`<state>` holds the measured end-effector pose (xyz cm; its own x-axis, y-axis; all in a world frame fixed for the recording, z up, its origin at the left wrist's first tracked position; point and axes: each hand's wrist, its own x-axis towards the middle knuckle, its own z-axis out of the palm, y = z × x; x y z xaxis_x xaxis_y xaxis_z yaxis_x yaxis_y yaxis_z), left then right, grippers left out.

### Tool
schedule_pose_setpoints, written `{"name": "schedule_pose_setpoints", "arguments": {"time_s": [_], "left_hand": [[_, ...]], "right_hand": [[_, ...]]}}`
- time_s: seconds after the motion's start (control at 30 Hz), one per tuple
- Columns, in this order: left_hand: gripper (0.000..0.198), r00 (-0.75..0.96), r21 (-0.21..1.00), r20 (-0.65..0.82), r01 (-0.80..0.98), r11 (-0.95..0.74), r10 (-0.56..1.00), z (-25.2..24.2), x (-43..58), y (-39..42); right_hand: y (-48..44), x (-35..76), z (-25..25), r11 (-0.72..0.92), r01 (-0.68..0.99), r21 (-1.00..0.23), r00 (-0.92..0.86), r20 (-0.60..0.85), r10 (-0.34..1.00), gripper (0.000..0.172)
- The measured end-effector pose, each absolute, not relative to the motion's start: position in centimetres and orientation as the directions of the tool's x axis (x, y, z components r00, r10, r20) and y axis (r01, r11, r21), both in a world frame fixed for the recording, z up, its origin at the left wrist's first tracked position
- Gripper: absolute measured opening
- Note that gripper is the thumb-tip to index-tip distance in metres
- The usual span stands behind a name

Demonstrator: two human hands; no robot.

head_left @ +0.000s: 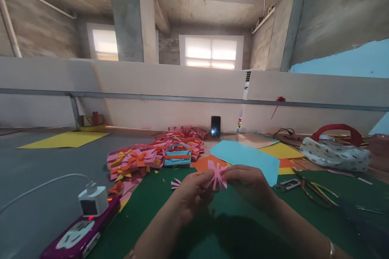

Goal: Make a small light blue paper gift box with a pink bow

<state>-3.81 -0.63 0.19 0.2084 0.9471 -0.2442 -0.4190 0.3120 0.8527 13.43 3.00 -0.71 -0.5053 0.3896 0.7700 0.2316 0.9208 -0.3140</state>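
Observation:
Between my two hands is a pink paper flower with narrow cut petals spread outward. My left hand pinches its left side between thumb and fingers. On the other side, the fingers of my right hand are closed on a petal edge. Both hands are held above a green mat. Just left of my left hand lies another cut pink paper piece. Behind the flower are an orange paper sheet and a light blue sheet.
A heap of pink folded paper pieces and a small blue paper bag sit left of centre. Scissors and a cutter lie right. A purple power strip with a white charger stands front left. A phone leans at the back.

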Motion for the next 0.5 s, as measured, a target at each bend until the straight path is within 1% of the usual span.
{"name": "schedule_pose_setpoints", "arguments": {"time_s": [0.1, 0.23, 0.33, 0.43, 0.5], "left_hand": [[0.016, 0.172, 0.863, -0.242, -0.412, 0.293, 0.955, -0.1, -3.8, -0.6], [0.02, 0.12, 0.885, -0.196, -0.405, 0.228, 0.973, -0.8, -3.7, -0.1], [0.022, 0.097, 0.904, -0.136, -0.396, 0.164, 0.986, -1.3, -3.6, 0.5], [0.017, 0.069, 0.954, -0.046, -0.292, 0.064, 0.997, -1.4, -3.6, 0.7], [0.015, 0.044, 0.976, -0.015, -0.216, 0.024, 0.999, -1.3, -3.5, 0.6]], "right_hand": [[2.7, 13.4, -0.7, 0.909, 0.22, -0.354, -0.528, 0.74, 0.416, 0.014], [2.5, 13.3, -0.7, 0.859, 0.234, -0.455, -0.505, 0.698, 0.507, 0.01], [2.2, 12.8, -0.8, 0.771, 0.228, -0.595, -0.448, 0.639, 0.625, 0.01], [1.7, 12.2, -1.0, 0.622, 0.142, -0.77, -0.364, 0.544, 0.756, 0.012], [1.6, 11.8, -1.1, 0.536, 0.08, -0.84, -0.329, 0.485, 0.81, 0.011]]}}
